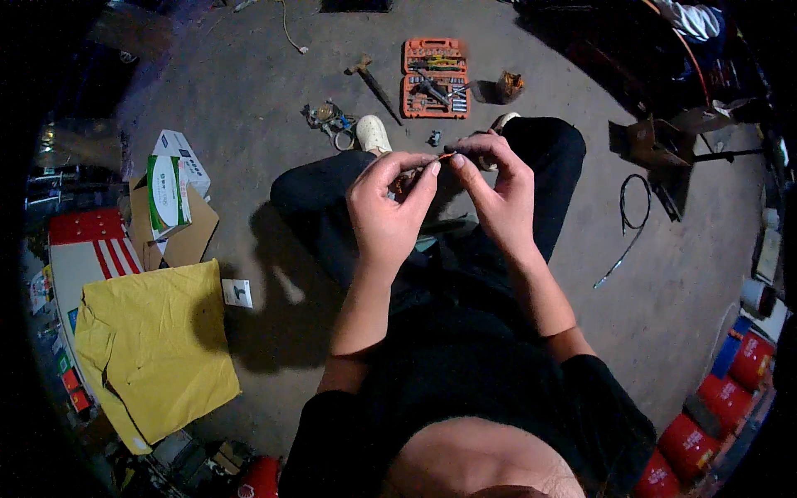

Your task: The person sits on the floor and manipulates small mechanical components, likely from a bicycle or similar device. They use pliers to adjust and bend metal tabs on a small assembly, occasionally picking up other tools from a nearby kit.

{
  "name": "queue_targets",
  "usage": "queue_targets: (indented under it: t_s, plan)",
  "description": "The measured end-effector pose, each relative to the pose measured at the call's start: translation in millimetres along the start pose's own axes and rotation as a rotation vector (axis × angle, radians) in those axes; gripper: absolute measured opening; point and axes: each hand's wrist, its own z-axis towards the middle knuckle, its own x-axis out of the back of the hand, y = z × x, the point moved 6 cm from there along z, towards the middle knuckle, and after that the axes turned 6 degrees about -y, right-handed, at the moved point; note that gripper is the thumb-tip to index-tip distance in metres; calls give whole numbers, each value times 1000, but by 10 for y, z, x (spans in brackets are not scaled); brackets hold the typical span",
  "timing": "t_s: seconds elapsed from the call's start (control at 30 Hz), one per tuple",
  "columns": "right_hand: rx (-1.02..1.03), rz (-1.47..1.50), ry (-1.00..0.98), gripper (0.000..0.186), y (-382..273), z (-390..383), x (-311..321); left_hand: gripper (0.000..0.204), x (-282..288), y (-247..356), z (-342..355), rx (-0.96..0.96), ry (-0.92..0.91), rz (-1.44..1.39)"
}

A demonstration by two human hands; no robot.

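Observation:
Both hands meet in front of me above my bent knees, thumbs and forefingers pinched together. Between the fingertips is a thin dark piece with an orange part (447, 155), wire-like; its exact kind is too small to make out. My left hand (390, 199) pinches its left end, and something small and orange-brown shows behind the palm. At the other end, my right hand (498, 191) grips the piece between thumb and curled fingers. On the floor just beyond the hands lies a small dark bluish part (435, 138).
An open orange socket set (407, 98) lies ahead, with a hammer (378, 87) and a tangle of metal parts (330, 120) to its left. A dark cable (624, 203) curls at right. Yellow cloth (166, 340) and boxes (170, 191) lie left; red drums (689, 436) stand lower right.

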Motion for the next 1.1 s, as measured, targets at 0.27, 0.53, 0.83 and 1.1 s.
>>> queue_targets:
  t_s: [0.27,0.53,0.83,1.1]
  plan:
    - [117,-11,51,16,19,51,60,18,-38,-41,36,21,41,-22]
    - [192,-135,38,14,-29,10,240,15,-240,57,77,-53,-37,87]
    - [250,-261,68,15,-80,38,187,13,-164,104,89,-78,-20,152]
    - [246,-258,99,16,-116,44,167,14,-148,100,83,-128,7,128]
